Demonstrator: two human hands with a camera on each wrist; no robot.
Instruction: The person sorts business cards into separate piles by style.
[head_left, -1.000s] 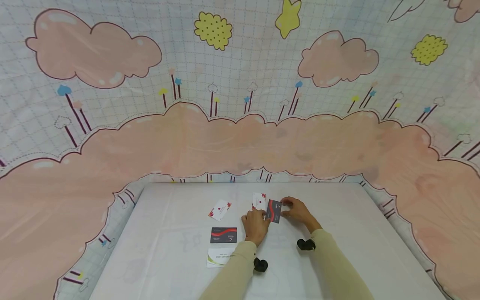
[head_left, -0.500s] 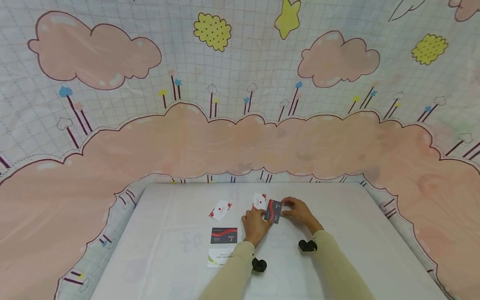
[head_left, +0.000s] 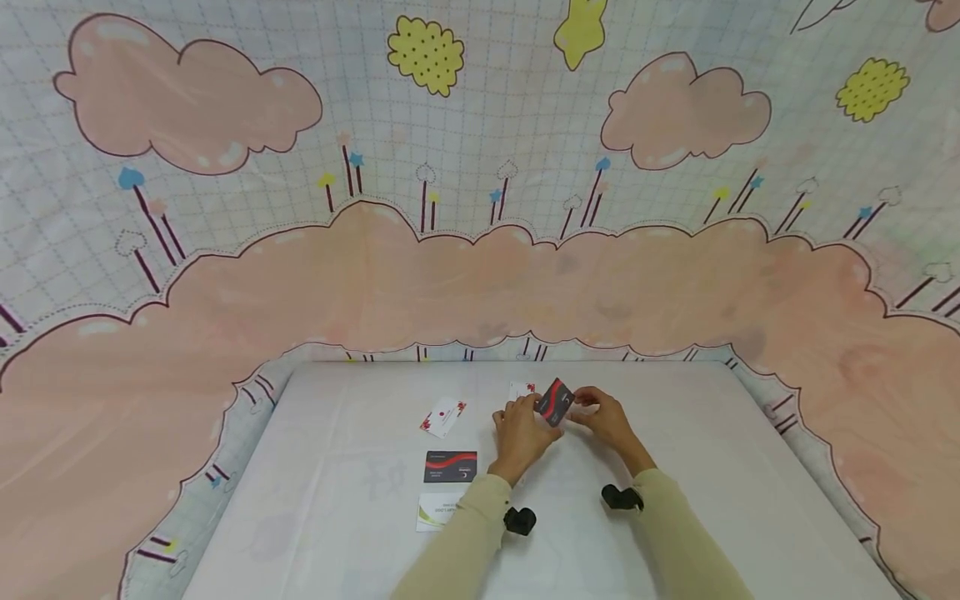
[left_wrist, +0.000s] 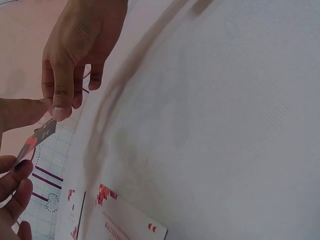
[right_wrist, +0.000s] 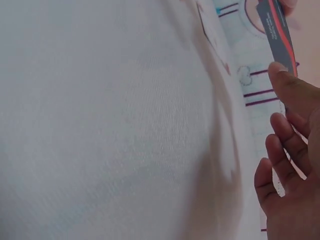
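Above the white table (head_left: 675, 467), toward its far edge, the left hand (head_left: 520, 431) and right hand (head_left: 609, 421) pinch a dark grey card with a red wave (head_left: 556, 402), lifted and tilted. Cartoon-cloud cloth hangs behind. Five cards show (one grey-red, one green-white, two white-and-red lying flat).

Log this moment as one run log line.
left hand: pinches dark card | right hand: pinches same card | card: lifted off table
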